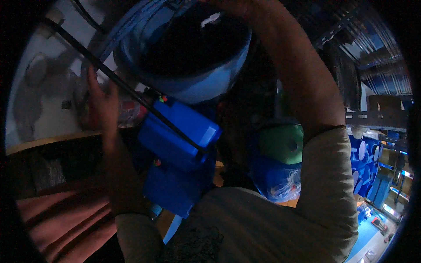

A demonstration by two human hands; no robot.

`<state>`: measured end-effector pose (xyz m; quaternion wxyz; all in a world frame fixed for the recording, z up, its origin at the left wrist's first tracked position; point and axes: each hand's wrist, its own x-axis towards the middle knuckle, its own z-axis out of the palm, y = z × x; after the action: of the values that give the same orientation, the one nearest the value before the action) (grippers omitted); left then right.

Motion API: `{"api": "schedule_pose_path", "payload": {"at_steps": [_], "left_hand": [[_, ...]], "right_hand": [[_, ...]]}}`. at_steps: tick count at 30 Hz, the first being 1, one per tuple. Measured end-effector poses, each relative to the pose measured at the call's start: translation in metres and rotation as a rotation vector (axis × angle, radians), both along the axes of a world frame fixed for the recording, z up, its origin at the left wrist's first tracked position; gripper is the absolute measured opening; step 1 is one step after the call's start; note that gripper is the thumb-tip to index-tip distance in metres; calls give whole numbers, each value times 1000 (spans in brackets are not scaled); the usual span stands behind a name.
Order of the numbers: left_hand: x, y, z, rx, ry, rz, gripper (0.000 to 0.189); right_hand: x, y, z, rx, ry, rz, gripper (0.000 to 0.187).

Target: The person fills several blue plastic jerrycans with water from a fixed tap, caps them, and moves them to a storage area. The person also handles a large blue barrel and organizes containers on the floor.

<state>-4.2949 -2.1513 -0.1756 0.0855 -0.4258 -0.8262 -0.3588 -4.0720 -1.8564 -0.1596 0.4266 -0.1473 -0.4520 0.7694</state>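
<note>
A large blue tub or drum (210,83) with a dark interior stands before me; a small white piece (210,20) shows within it. At the top edge, my right hand (230,7) is in deep shadow by the far rim, so its fingers and any hold cannot be made out. My left hand (104,98) is raised left of the tub, thumb and fingers apart, close to a long black rod or hose (128,88); contact is unclear. The rod slants across a blue plastic container (184,123). Below lies another blue container (172,187).
A green item (279,144) and a blue plastic bag (279,182) lie right of centre. Pinkish cloth (72,220) hangs at lower left. Shelving (378,116) and several blue containers (363,161) stand far right. A pale surface with a light edge (49,139) lies left.
</note>
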Motion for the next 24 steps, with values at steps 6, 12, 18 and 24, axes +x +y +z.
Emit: {"api": "schedule_pose_path", "payload": {"at_steps": [6,12,18,24], "left_hand": [[-19,-2,-5,142,-13,-96,58],[-13,-1,14,-48,134,91,56],[-6,23,32,-57,392,22,49],[-14,32,21,-95,394,37,44]], "right_hand": [[-7,6,4,34,-8,-1,43],[-12,14,3,63,-10,-13,48],[-15,25,-2,100,-5,-37,53],[0,42,-47,265,-15,-198,58]]}}
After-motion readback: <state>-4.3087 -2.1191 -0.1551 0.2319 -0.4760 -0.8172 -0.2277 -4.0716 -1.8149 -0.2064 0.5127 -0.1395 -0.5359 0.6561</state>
